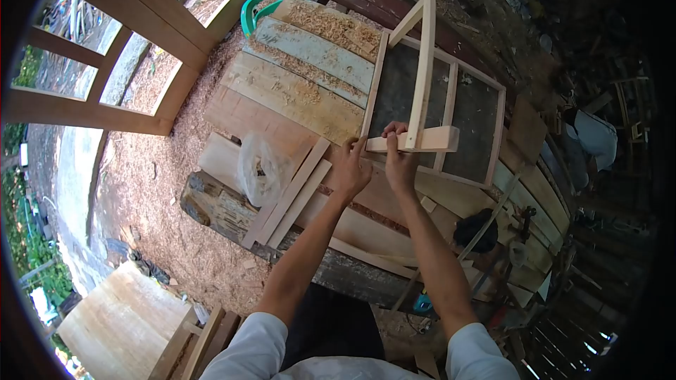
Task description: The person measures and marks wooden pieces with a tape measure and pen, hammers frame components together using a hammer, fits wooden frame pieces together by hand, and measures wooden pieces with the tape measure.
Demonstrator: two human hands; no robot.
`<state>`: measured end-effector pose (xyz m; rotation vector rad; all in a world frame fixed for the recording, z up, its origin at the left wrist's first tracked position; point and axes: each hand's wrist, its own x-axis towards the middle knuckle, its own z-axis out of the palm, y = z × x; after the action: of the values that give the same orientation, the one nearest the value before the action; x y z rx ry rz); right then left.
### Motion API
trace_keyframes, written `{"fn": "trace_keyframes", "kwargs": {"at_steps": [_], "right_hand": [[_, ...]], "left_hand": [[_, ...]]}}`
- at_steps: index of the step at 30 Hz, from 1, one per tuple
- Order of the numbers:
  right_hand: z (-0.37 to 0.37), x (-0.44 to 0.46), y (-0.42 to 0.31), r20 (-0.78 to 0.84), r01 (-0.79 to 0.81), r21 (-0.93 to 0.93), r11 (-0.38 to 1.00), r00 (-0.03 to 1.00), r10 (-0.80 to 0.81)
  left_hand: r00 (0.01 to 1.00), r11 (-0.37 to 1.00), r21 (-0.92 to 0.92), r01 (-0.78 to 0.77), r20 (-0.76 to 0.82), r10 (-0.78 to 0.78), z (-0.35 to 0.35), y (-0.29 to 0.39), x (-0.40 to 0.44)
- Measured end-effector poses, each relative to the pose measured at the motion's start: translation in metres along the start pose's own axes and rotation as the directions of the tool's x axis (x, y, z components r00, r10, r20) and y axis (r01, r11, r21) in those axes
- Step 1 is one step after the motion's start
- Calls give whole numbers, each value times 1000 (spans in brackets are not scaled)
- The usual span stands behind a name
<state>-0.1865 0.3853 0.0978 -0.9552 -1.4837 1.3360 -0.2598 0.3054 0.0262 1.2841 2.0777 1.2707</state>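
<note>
A pale wooden frame [424, 63] of one long bar with crosspieces at both ends stands over the workbench in front of me. My right hand [401, 163] is closed around its near crosspiece, thumb on the near side and fingertips curling over the far side. At that crosspiece's left end is my left hand [352, 172], its fingers bent together close to the wood. What lies between those fingers, if anything, is too small to make out. Beneath the frame lies a wood-edged dark panel [403, 88].
Shaving-covered boards [303, 88] form the bench top. Two thin wooden strips [287, 193] and a clear plastic bag [258, 172] lie to the left. A green plastic chair [248, 14] is behind. At upper left stands a large wooden frame [141, 17]; shavings [148, 190] cover the ground.
</note>
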Motion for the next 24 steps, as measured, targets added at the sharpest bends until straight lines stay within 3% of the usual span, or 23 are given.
{"fn": "trace_keyframes", "kwargs": {"at_steps": [2, 4, 7, 8, 10, 11, 13, 15, 17, 18, 20, 21, 23, 24], "right_hand": [[12, -5, -7, 19, -39, 25, 999, 999, 38], [13, -4, -6, 57, -73, 3, 997, 996, 72], [-1, 2, 2, 169, 65, -125, 990, 985, -43], [-11, 1, 0, 236, 50, -117, 992, 971, -21], [-52, 15, -5, 579, 99, -363, 926, 803, 141], [-68, 28, -4, 583, 121, -365, 923, 803, 125], [-87, 58, 7, 522, -84, -436, 896, 788, 327], [-78, 105, 27, 161, -399, -529, 749, 820, 550], [-101, 159, 129, 196, -124, -468, 875, 951, 240], [-101, 186, 161, 216, -10, -521, 853, 966, 142], [-61, 213, 140, 162, -131, -359, 924, 966, 200], [-43, 222, 129, 161, -136, -364, 922, 965, 206], [-17, 236, 115, 155, -11, -537, 843, 982, 111], [-13, 250, 123, 132, -58, -585, 809, 977, 166]], "left_hand": [[999, 996, 80, -39, 5, 39, 6, 1, 6], [998, 996, 84, 40, 51, -44, 16, -4, 14], [985, 992, 62, 112, 125, -119, 29, -3, 16], [989, 987, 148, 54, 131, -74, 29, -2, 17], [991, 992, 125, 23, 130, -40, 31, -9, 14], [992, 994, 105, -1, 128, -12, 32, -11, 15], [991, 996, 94, 3, 133, -16, 30, -7, 16], [995, 992, 128, -10, 100, -3, 34, -10, 13], [997, 991, 130, -19, 79, 9, 35, -11, 13], [998, 991, 134, -22, 65, 13, 35, -11, 14], [997, 990, 138, 6, 78, -17, 32, -8, 15], [994, 989, 144, 28, 96, -42, 30, -7, 16], [993, 990, 135, 39, 106, -54, 28, -4, 17], [993, 990, 134, 43, 104, -57, 27, -6, 19]]}}
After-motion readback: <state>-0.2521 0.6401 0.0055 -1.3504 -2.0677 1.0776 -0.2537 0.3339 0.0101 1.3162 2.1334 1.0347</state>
